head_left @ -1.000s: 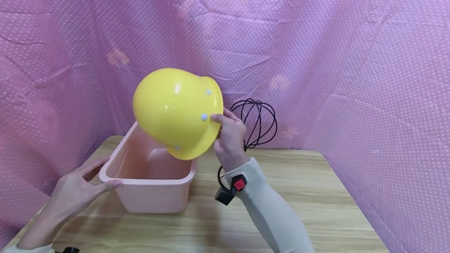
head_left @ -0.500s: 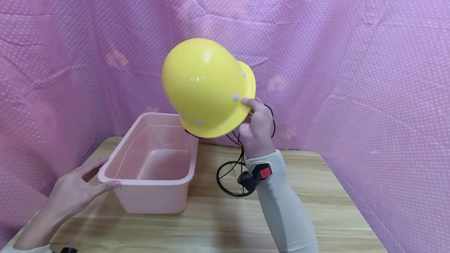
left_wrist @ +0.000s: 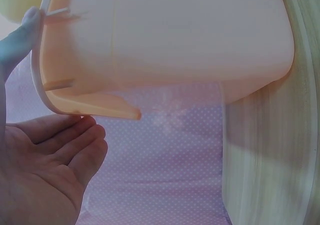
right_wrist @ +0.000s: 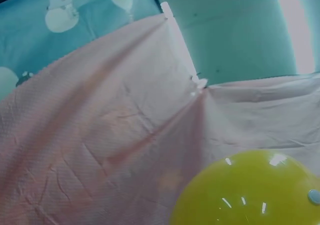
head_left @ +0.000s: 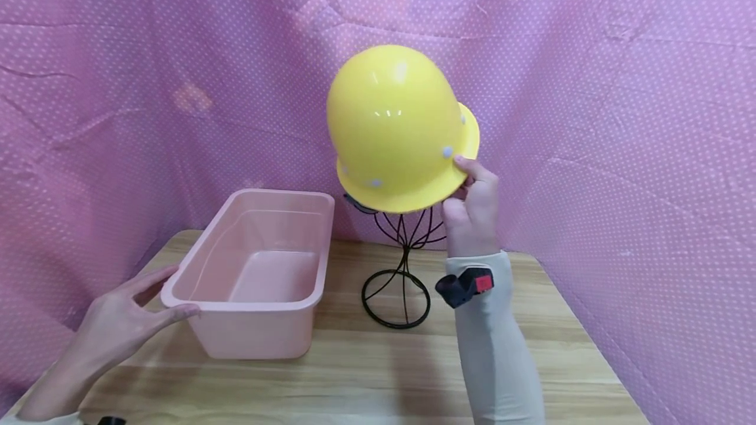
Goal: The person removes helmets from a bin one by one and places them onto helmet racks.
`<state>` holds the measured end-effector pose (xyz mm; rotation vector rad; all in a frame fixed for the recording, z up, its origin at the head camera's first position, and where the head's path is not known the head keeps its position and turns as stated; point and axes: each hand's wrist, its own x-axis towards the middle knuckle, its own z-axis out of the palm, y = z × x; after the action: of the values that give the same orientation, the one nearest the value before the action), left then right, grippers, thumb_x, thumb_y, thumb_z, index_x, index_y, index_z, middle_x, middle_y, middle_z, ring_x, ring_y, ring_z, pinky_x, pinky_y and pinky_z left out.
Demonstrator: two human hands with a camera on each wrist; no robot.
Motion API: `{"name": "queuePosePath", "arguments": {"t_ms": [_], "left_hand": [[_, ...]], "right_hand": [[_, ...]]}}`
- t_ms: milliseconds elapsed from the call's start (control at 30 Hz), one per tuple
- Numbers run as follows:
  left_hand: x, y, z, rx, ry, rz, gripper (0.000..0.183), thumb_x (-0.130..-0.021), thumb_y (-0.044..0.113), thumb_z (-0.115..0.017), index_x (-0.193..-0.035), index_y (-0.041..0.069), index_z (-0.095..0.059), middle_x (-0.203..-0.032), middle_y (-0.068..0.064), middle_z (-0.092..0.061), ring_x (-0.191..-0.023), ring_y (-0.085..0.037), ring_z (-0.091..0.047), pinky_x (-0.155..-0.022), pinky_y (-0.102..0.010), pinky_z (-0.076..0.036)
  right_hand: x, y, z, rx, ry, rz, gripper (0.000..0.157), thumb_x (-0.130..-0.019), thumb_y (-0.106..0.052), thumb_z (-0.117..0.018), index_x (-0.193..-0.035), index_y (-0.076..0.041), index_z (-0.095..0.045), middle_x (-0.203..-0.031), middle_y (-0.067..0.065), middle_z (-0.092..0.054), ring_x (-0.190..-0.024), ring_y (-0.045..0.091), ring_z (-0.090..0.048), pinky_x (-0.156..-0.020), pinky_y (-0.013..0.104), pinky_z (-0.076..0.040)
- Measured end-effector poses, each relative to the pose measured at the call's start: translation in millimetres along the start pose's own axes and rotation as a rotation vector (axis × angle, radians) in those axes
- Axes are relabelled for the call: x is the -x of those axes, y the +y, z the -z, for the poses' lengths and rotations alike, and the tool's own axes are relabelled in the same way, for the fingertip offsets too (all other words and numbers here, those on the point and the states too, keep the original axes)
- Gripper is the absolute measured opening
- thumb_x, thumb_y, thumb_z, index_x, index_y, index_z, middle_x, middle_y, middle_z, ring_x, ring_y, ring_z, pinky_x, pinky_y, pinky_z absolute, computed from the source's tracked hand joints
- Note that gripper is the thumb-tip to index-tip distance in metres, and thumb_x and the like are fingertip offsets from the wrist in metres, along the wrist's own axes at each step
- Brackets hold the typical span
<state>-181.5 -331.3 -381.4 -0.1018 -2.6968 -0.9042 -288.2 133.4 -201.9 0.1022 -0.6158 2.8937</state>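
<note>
Helmet, yellow (head_left: 392, 126): one, held up over the table (head_left: 366, 379), crown upward and leaning slightly left, white studs along the lower edge. Longer axis apparently ran left to right, with the projecting peak at the right. Black strap piece (head_left: 359, 204) hung below the left of the brim.

Right hand (head_left: 475, 205): grasping the brim at its right, thumb on the outside near a stud; shell lay up and to the left of this grip. Plainly the nearer hand.

Wire stand, black (head_left: 405, 256): one, upright, directly below the helmet in the head view, base ring set in from the table's back edge. Its top was hidden behind the shell; whether shell and wires touched could not be told.

Tub, pink (head_left: 254, 333): one, left of the stand, toward the table's left edge, mouth upward, no contents visible.

Left hand (head_left: 115, 323): fingers extended, clenched on nothing, thumb and fingertips at the tub's near left corner.

Cloth, pink, dotted (head_left: 177, 51): hung behind the table's back edge and along its sides
</note>
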Motion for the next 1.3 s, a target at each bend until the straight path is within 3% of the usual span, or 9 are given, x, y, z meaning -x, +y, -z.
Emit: {"name": "queuePosePath", "arguments": {"t_ms": [267,500,833,1067,1300], "left_hand": [[-0.9,0.2,1.3,0.004,0.016,0.014,0.088,-0.085,0.044,-0.081,-0.153,0.005,-0.042,-0.145,-0.039,-0.045,-0.128,-0.068,-0.042,-0.089,-0.081,-0.038],[-1.8,-0.7,-0.7,0.003,-0.012,0.020,0.089,-0.085,0.044,-0.080,-0.155,0.005,-0.040,-0.147,-0.039,-0.043,-0.129,-0.068,-0.041,-0.091,-0.083,-0.036],[1.1,-2.3,0.5,0.015,0.002,0.020,0.089,-0.086,0.044,-0.080,-0.155,0.006,-0.039,-0.147,-0.039,-0.043,-0.128,-0.067,-0.044,-0.091,-0.083,-0.036],[0.2,-4.8,0.2,0.029,-0.023,0.042,0.091,-0.087,0.044,-0.079,-0.158,0.008,-0.035,-0.152,-0.037,-0.038,-0.130,-0.067,-0.041,-0.092,-0.084,-0.035],[-0.5,-3.5,0.1,0.019,-0.026,0.054,0.091,-0.087,0.046,-0.078,-0.158,0.010,-0.034,-0.152,-0.037,-0.038,-0.131,-0.067,-0.040,-0.093,-0.084,-0.033]], "right_hand": [[-9.2,-22.8,15.1,-0.102,0.065,0.025,0.050,-0.090,0.018,-0.048,-0.139,0.005,-0.054,-0.136,0.014,-0.066,-0.127,0.022,-0.063,-0.112,0.030,-0.051],[-10.0,-31.3,32.6,-0.189,0.131,-0.031,0.059,-0.087,0.019,-0.053,-0.143,-0.002,-0.052,-0.139,0.009,-0.064,-0.128,0.020,-0.063,-0.114,0.030,-0.049],[-4.7,-21.4,66.9,-0.249,0.259,-0.100,0.049,-0.092,0.015,-0.052,-0.139,-0.001,-0.056,-0.127,0.011,-0.070,-0.126,0.018,-0.064,-0.113,0.028,-0.050],[4.0,-10.3,73.0,-0.218,0.218,-0.109,0.047,-0.099,0.011,-0.045,-0.144,-0.002,-0.050,-0.135,0.008,-0.064,-0.133,0.016,-0.058,-0.115,0.026,-0.047],[8.1,0.6,84.7,-0.152,0.250,-0.117,0.050,-0.100,0.011,-0.041,-0.147,-0.003,-0.045,-0.139,0.007,-0.061,-0.137,0.014,-0.055,-0.115,0.025,-0.046]]}}
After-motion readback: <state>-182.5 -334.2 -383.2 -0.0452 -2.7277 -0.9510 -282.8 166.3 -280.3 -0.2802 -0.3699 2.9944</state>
